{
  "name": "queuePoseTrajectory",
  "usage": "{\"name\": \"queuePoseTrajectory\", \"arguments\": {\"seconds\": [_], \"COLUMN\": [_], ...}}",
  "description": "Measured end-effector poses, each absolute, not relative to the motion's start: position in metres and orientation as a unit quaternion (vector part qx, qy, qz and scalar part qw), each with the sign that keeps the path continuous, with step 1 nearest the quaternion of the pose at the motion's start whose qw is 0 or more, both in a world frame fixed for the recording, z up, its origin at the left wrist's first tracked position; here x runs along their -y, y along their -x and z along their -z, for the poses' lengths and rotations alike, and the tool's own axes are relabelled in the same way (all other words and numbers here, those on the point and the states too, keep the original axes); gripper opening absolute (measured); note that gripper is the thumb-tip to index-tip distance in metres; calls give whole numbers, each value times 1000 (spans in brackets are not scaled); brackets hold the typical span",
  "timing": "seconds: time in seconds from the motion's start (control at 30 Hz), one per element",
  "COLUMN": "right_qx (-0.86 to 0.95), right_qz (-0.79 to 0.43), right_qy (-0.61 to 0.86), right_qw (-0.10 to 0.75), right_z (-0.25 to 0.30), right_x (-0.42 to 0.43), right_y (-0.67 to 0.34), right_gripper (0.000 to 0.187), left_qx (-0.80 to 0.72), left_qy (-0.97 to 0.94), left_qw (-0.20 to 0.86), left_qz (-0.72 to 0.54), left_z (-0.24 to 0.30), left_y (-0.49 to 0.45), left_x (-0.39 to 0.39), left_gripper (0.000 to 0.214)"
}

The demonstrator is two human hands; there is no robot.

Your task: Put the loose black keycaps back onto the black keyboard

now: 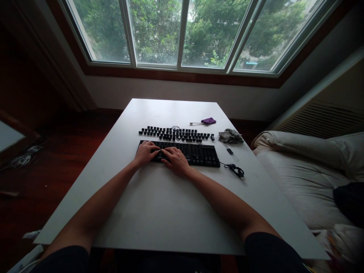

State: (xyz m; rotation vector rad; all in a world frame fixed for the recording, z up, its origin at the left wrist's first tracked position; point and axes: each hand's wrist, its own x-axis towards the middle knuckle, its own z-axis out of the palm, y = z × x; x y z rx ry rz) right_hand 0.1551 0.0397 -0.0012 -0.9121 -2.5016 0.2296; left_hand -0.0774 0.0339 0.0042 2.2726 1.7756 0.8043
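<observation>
A black keyboard [209, 154] lies on the white table, and both my hands rest over its left half. My left hand [145, 152] has its thumb and index finger brought together near the middle of the keys; whatever is between them is too small to make out. Close beside those fingertips, my right hand [176, 160] lies palm down with its fingers stretched out and its thumb apart, at the keyboard's front edge. Behind the keyboard, loose black keycaps [182, 134] stand in uneven rows. Many keys on the left half are hidden under my hands.
Right of the keyboard lie a coiled cable [236, 170], a wire keycap puller [229, 151] and a crumpled grey cloth [231, 136]. A purple pouch [208, 121] with a thin stick lies farther back on the table [159, 204]. A sofa [295, 170] flanks its right side.
</observation>
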Motion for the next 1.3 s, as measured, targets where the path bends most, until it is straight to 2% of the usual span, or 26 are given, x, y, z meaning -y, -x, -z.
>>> {"name": "queuePoseTrajectory", "arguments": {"seconds": [0.93, 1.03, 1.17, 1.3], "right_qx": [916, 908, 876, 859], "right_qz": [-58, -85, -140, -134], "right_qy": [322, 322, 331, 367], "right_qw": [232, 256, 321, 331], "right_z": [1, -2, -11, -14], "right_x": [-39, -39, -40, -42], "right_y": [-154, -153, -152, -149], "right_gripper": [44, 40, 23, 23], "left_qx": [-589, -586, -582, -579], "left_qy": [-749, -747, -750, -757], "left_qw": [126, 130, 128, 126], "left_qz": [-275, -286, -287, -276], "left_z": [-11, -10, -8, -8], "left_y": [80, 83, 86, 88], "left_x": [-33, -33, -32, -32], "left_gripper": [19, 21, 20, 20]}}
